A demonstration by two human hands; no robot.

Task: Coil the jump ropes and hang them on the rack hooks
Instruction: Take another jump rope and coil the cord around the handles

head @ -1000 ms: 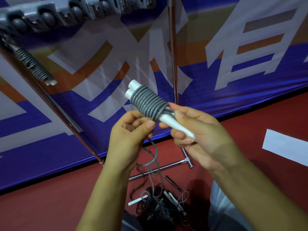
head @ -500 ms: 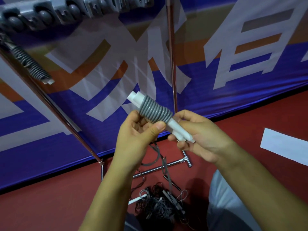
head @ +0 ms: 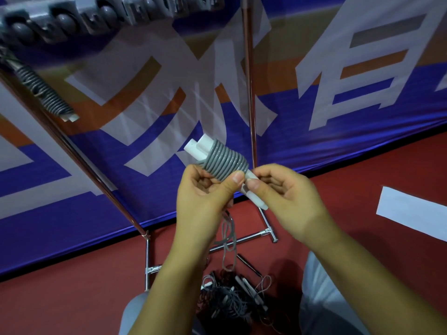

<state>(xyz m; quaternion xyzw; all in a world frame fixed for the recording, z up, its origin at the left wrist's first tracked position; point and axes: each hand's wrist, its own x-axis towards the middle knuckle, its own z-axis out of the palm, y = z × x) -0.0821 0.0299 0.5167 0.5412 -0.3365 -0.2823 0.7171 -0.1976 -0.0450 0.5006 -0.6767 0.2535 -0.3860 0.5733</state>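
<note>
Your left hand (head: 205, 194) is gripping the gray coil (head: 226, 163), thumb pressing its lower turns, while your right hand (head: 283, 197) is pinching the white handles (head: 254, 194) just below the wrap. You are holding the rope in front of the banner (head: 145, 189), with its loose gray cord (head: 228, 240) hanging down toward a tangled pile (head: 232, 301) on the red floor (head: 60, 298). Up left, another coiled rope (head: 46, 93) is hanging from the rack (head: 101, 13), beside the pole (head: 249, 81).
</note>
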